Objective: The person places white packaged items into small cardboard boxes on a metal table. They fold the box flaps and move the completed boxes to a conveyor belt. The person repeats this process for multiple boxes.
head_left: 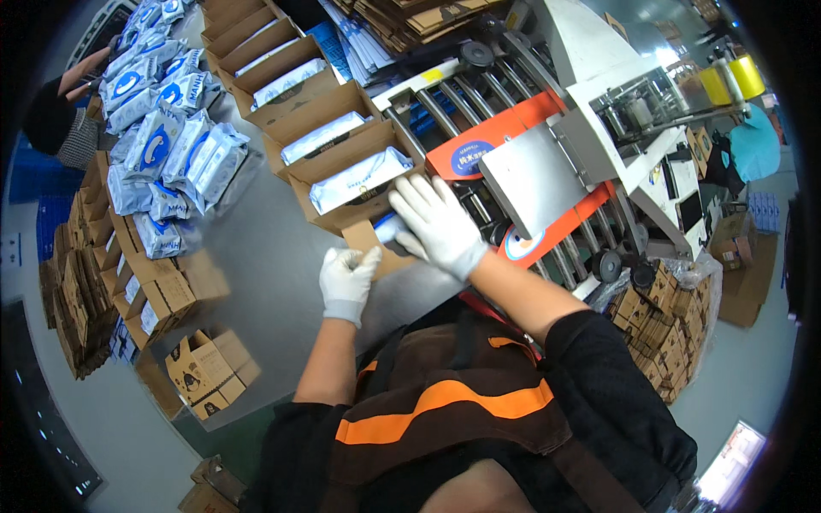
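Note:
Both my hands wear white gloves. My right hand (440,227) lies with fingers stretched out over the near end of a row of cartons, partly covering a blue-and-white wipes packet (389,227). Below it, my left hand (346,280) has curled fingers, its thumb against the near cardboard box (389,263); the exact grip is partly hidden. Just beyond stands an open carton (327,224) with a white-and-blue packet (361,178) inside. Another packet (323,138) sits in the carton behind that, and more filled cartons run away up the table.
A heap of wipes packets (158,145) covers the table's left side. Near the metal table's (265,282) left corner lies a small printed box (205,372). At right stands a roller machine with orange side rails (496,137). Another person's arm (85,68) reaches in at far left.

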`<state>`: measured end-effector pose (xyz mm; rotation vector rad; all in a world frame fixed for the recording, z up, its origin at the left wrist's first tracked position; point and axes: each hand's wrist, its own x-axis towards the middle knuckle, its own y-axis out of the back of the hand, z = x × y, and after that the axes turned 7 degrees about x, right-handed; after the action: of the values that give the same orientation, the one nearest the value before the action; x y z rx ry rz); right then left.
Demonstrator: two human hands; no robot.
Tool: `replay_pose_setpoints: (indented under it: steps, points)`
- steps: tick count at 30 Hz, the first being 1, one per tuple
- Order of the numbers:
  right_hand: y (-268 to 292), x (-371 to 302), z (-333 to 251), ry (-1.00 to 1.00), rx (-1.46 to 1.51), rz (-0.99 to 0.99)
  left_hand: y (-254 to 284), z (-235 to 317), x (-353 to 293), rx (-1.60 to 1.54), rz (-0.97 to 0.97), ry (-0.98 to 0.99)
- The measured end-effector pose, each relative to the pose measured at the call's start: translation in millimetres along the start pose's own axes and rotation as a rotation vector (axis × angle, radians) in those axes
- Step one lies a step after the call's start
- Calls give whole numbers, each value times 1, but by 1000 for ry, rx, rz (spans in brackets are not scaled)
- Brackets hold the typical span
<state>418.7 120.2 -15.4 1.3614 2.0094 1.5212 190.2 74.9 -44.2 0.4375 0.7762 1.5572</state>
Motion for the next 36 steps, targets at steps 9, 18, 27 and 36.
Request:
replay_pose_setpoints:
  steps: [9,18,27,36]
  points:
    - [21,-77,9,-306,-14,-80,-82,0,-15,-513,-357,234]
    - [46,25,26,-557,524,231,-6,56,17,-46,642,-592]
    - [20,106,30,-487,354,-571,35,-9,95,-31,90,-217]
    - [-20,52,-22,-41,26,-162,24,-66,94,-390,-333,79]
